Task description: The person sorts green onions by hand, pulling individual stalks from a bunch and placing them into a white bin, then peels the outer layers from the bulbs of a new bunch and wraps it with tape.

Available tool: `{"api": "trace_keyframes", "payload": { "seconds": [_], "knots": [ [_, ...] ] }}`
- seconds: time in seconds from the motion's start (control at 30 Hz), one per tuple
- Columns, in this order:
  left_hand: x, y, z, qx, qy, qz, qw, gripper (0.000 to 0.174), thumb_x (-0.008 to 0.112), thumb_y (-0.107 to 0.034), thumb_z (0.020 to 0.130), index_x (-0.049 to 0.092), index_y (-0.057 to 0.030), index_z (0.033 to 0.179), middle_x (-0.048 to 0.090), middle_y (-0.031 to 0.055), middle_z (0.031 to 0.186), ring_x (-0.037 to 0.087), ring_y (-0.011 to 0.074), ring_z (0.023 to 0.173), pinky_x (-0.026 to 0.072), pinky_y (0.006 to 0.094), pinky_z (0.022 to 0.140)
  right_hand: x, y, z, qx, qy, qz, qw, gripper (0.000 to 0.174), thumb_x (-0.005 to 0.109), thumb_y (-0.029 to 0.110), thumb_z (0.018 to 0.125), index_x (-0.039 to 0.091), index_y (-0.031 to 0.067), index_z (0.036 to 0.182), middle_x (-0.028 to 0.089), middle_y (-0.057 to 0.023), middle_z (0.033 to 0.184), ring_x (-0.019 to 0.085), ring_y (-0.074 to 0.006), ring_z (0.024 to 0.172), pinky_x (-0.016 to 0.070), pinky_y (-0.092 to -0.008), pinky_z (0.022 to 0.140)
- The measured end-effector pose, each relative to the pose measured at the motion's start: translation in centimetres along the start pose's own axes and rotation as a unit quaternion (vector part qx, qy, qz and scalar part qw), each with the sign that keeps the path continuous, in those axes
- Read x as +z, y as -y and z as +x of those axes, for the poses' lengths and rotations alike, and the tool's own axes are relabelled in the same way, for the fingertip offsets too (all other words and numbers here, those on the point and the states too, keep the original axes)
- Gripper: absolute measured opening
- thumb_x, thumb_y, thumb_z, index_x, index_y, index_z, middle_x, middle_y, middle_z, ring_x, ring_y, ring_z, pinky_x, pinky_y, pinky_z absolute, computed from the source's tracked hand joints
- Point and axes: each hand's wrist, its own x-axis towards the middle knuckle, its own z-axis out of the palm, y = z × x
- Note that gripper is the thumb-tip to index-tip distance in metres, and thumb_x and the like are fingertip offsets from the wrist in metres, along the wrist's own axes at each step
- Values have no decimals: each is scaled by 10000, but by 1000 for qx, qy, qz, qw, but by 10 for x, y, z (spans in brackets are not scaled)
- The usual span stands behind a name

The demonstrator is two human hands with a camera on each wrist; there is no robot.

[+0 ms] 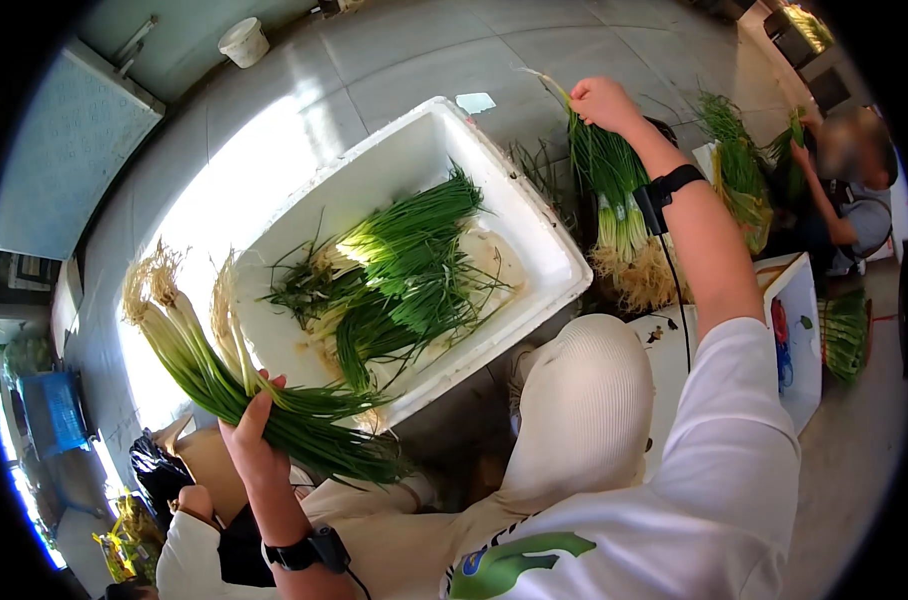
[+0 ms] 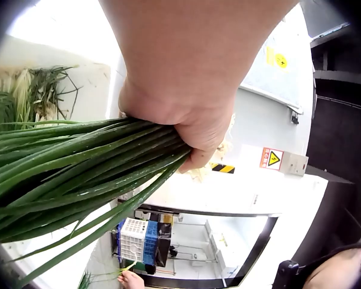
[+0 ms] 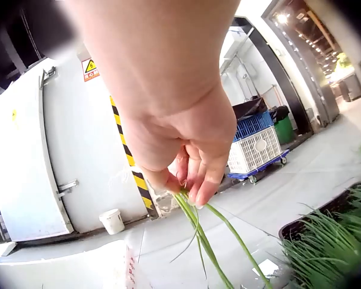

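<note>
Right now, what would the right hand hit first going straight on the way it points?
Right hand looks free past the onion leaves it pinches; only floor shows ahead in the head view, height unclear.

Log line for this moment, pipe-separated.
left hand: grips scallion bunch | right hand: pinches a few thin green stalks | white foam box: in front, more scallions inside

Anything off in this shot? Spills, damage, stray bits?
Minor mess, no obvious damage. Dark, tangled scraps lie beside the green bunch in the white box, its bottom brownish in places, like dirt. A pale scrap sits outside on the floor, looking like litter.
</note>
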Motion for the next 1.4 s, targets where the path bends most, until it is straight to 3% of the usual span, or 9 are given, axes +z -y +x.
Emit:
{"api": "trace_keyframes", "payload": {
  "seconds": [0.07, 0.13, 0.33, 0.73, 0.87, 0.93, 1.03, 1.13, 1.4],
  "knots": [
    [-3, 2, 1, 0, 1, 2, 1000, 412, 703, -39, 790, 561, 19, 1172, 636, 129, 1057, 662, 285, 971, 536, 401, 845, 2, 0, 2, 2, -19, -11, 1000, 243, 655, 207, 834, 699, 33, 998, 715, -93, 809, 689, -188, 672, 547, -332, 665],
    [-5, 4, 3, 2, 1, -2, 1000, 406, 705, -42, 790, 563, 24, 1164, 637, 127, 1030, 665, 283, 959, 544, 399, 824, 3, 1, 2, -69, -160, -50, 983, 226, 659, 195, 843, 697, 64, 1022, 727, -101, 907, 709, -208, 799, 553, -346, 741],
    [-6, 4, 4, 11, 6, 13, 1000, 391, 717, -50, 789, 573, 28, 1143, 641, 127, 987, 668, 274, 943, 551, 389, 806, -6, 6, -4, -166, -162, 9, 973, 192, 658, 119, 872, 691, 66, 1053, 727, -93, 956, 709, -212, 866, 559, -339, 785],
    [0, 7, 4, 6, 7, 31, 999, 419, 711, -54, 782, 561, 21, 1166, 628, 125, 1026, 661, 278, 962, 536, 397, 843, -22, 2, -23, -244, -110, 99, 958, 225, 685, 7, 869, 673, 14, 1093, 718, -60, 1035, 674, -149, 985, 527, -283, 865],
    [2, 8, 2, 9, 2, 34, 999, 442, 714, -60, 776, 555, 21, 1181, 626, 126, 1039, 660, 277, 968, 533, 397, 845, -26, -1, -25, -265, -112, 106, 952, 225, 687, 1, 868, 670, 3, 1092, 714, -67, 1056, 671, -146, 992, 528, -275, 861],
    [4, 7, 0, 11, 0, 39, 999, 449, 719, -65, 777, 554, 22, 1186, 627, 125, 1046, 660, 277, 970, 532, 398, 846, -26, 0, -26, -291, -148, 125, 937, 211, 705, 92, 859, 706, 40, 1063, 734, -64, 985, 698, -135, 876, 544, -263, 776],
    [5, 5, -2, 9, 1, 41, 999, 460, 726, -72, 778, 553, 26, 1193, 630, 125, 1053, 660, 275, 974, 528, 398, 849, -30, 8, -30, -283, -172, 66, 941, 196, 708, 101, 863, 709, 44, 1051, 735, -50, 958, 697, -124, 859, 544, -259, 759],
    [5, 4, -4, 4, 1, 31, 1000, 458, 729, -70, 778, 556, 30, 1191, 636, 124, 1050, 662, 274, 973, 523, 391, 855, -33, 15, -35, -255, -135, 170, 942, 182, 712, 114, 869, 707, 40, 1035, 734, -43, 935, 698, -117, 831, 543, -256, 741],
    [6, -2, -7, -4, 2, 18, 1000, 417, 719, -45, 781, 576, 35, 1165, 647, 125, 1046, 665, 275, 969, 513, 376, 875, -47, 39, -44, -277, -161, 125, 939, 173, 713, 119, 874, 699, 18, 1014, 729, -46, 916, 693, -106, 783, 541, -244, 716]
  ]
}}
